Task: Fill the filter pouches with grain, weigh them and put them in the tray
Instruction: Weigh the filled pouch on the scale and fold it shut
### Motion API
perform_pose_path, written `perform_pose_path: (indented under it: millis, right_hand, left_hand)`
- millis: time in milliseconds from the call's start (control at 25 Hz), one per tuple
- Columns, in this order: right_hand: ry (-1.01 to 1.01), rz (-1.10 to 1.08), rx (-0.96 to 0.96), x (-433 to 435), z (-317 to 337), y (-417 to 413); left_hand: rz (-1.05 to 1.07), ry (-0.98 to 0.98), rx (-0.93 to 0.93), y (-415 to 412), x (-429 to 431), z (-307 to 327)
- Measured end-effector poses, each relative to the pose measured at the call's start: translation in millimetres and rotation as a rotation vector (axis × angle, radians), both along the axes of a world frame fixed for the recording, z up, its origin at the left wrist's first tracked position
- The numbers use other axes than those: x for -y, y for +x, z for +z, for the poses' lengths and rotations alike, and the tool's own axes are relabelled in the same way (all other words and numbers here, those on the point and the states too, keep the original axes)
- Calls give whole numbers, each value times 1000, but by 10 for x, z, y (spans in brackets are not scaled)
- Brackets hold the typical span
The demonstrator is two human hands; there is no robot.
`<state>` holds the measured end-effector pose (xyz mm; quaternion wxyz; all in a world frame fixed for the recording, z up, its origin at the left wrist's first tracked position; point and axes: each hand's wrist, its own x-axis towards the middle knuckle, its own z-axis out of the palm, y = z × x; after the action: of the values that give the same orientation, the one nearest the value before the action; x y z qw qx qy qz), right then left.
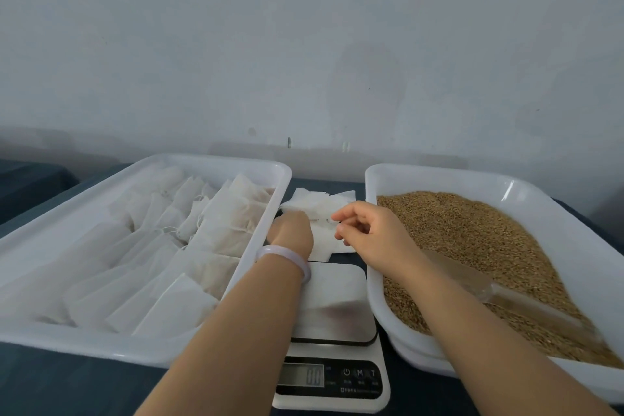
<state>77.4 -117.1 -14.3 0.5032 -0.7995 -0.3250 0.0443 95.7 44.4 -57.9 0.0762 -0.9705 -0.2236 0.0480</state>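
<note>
— What have your hands got?
— My right hand point(368, 230) pinches the edge of one of the empty pouches point(319, 203), thumb and forefinger closed on it. My left hand point(291, 230) rests on the same pile just beside it. Its fingers are hidden, so I cannot tell whether they grasp.
— And around them?
— The scale point(334, 307) lies under my wrists, nearer me than the pile, its display showing zeros. The tray point(216, 162) of filled pouches point(229, 213) sits just left of my left hand. The grain point(472, 230) fills the grain tray point(439, 176) just right of my right hand, a scoop point(506, 297) lying on it.
</note>
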Motion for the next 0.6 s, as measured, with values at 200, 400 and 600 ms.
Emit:
perform_pose_path:
  millis: [200,400,600]
  right_hand:
    - [18,3,-19,-4,5,14]
    - [123,-64,-41,-3,7,67]
    - [287,-134,-119,17,92,72]
  left_hand:
    - [-33,-53,293,-78,122,272]
    - [-177,-374,808,-175,136,890]
    - [-432,-1124,791,-657,83,1051]
